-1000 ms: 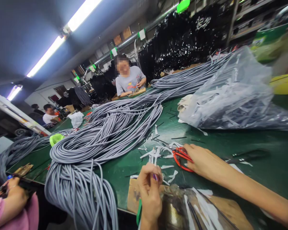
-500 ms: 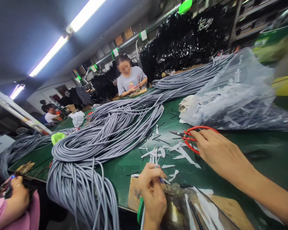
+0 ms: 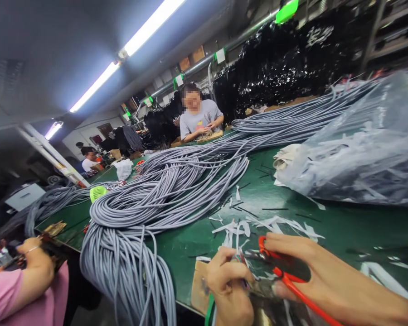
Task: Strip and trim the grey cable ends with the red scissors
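My left hand (image 3: 228, 281) is closed in a pinch on the end of a cable (image 3: 239, 258), where thin coloured wires show at the fingertips. In my right hand (image 3: 321, 271) are red-handled scissors (image 3: 306, 296), their handles spread apart. The blades are blurred and point toward the cable end, just right of my left fingers; I cannot tell whether they touch it. Below both hands lies a wooden board (image 3: 199, 285) with a dark, blurred fixture on it. White strips (image 3: 274, 224) and short black pieces lie on the green table beyond.
Thick bundles of grey cable (image 3: 132, 208) run across the table (image 3: 177, 276) and hang over its front edge. A clear bag (image 3: 363, 167) of white scraps stands at right. One co-worker (image 3: 200, 115) sits opposite; another's pink sleeve (image 3: 7, 290) shows at left.
My right hand has brought the scissors down and left, close to my left hand, and their handles are now wider apart. The whole view has shifted, with the scene moving rightward.
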### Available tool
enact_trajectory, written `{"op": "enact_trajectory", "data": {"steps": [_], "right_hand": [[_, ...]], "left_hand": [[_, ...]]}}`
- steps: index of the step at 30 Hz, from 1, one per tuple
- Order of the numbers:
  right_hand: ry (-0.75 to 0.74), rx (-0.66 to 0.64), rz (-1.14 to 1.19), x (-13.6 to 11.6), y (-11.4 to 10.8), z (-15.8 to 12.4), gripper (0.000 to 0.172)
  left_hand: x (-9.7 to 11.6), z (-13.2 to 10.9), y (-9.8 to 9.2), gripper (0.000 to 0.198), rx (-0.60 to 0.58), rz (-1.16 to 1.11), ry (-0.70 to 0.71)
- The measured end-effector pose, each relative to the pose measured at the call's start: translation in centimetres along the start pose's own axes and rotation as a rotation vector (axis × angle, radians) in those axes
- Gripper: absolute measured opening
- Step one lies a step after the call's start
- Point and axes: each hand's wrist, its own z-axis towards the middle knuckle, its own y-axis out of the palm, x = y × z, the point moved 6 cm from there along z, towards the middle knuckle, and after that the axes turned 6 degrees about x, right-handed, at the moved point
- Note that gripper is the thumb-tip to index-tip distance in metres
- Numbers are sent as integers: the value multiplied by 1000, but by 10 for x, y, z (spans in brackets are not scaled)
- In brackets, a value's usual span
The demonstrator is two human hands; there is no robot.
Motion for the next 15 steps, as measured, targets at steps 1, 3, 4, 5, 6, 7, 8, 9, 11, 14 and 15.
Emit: {"op": "enact_trajectory", "data": {"steps": [1,3,4,5,6,7,8,9,11,14,15], "right_hand": [[-15,-63,45,-3,3,0,15],[-15,-135,79,-3,6,0,12],[-5,-135,72,-1,6,-1,12],[3,-135,57,2,6,-1,14],[10,-133,39,5,5,-2,17],[16,-130,22,7,5,-3,19],[14,-127,8,10,4,-4,19],[9,-123,-6,12,4,-6,18],[-12,-112,-38,15,2,-8,14],[-27,-122,-81,19,1,-10,18],[-33,-131,-89,20,2,-10,23]], "left_hand": [[1,0,0,36,-9,21,12],[3,1,1,37,-28,67,23],[3,1,2,38,-45,86,21],[4,0,3,38,-66,99,16],[4,0,4,39,-92,109,14],[4,0,6,40,-117,118,12],[4,-1,7,40,-137,128,13],[5,-1,8,41,-151,135,12],[6,0,9,42,-161,139,4],[7,1,9,47,-172,121,-11],[7,1,9,49,-175,114,-15]]}}
